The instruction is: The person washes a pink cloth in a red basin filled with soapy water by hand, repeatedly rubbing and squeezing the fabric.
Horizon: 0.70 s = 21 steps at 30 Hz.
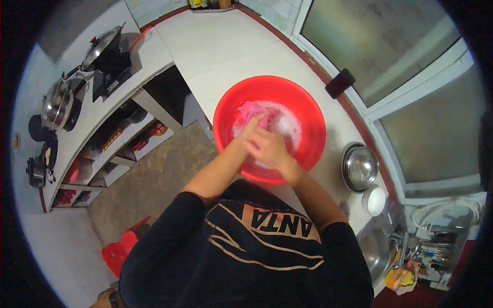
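A large red plastic basin (269, 84) stands on the pale countertop, holding foamy water (287, 123). A pink cloth (250, 111) lies wet in the suds at the basin's left part. Over the basin, my left hand (252, 133) reaches onto the cloth with a finger stretched out; whether it grips the cloth is unclear. My right hand (267, 148), slightly blurred, is curled close against my left hand, and its fingertips are partly hidden. Both hands are inside the basin's rim.
Steel bowls (360, 167) and a white bowl (373, 201) stand right of the basin, near a metal sink (373, 250). A dark phone-like object (340, 83) leans by the window frame. Pots (57, 107) and a lidded wok (101, 48) are on the left counter. A red plastic chair (119, 252) stands behind.
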Available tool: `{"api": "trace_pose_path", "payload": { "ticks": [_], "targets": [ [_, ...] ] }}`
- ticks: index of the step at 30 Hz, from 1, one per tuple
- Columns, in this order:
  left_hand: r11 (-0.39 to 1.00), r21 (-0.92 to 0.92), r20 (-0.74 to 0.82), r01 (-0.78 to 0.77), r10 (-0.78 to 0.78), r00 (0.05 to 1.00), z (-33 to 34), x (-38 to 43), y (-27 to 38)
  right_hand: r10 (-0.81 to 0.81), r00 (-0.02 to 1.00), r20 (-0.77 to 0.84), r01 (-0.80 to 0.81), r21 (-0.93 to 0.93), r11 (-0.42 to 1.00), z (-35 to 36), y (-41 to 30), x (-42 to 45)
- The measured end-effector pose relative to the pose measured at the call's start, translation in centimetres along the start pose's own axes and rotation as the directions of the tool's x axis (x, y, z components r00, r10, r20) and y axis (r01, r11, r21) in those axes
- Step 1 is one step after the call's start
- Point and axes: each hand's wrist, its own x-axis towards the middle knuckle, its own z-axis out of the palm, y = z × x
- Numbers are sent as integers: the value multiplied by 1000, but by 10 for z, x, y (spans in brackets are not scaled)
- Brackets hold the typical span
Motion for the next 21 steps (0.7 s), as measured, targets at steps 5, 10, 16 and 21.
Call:
{"api": "trace_pose_path", "payload": {
  "ticks": [5,10,16,21],
  "targets": [
    [978,-43,-279,-204,184,942,26,26,-15,-28,965,-259,-54,-307,950,5,69,9],
    [996,-79,-172,-47,33,985,12,20,-6,-109,962,-251,57,-207,977,14,29,14],
    [956,142,-394,-258,293,871,3,28,-15,-141,988,-57,110,-375,921,1,56,17],
    [962,-200,-207,-188,146,967,29,12,12,508,856,-93,-477,236,847,-15,64,25]
  ]
}}
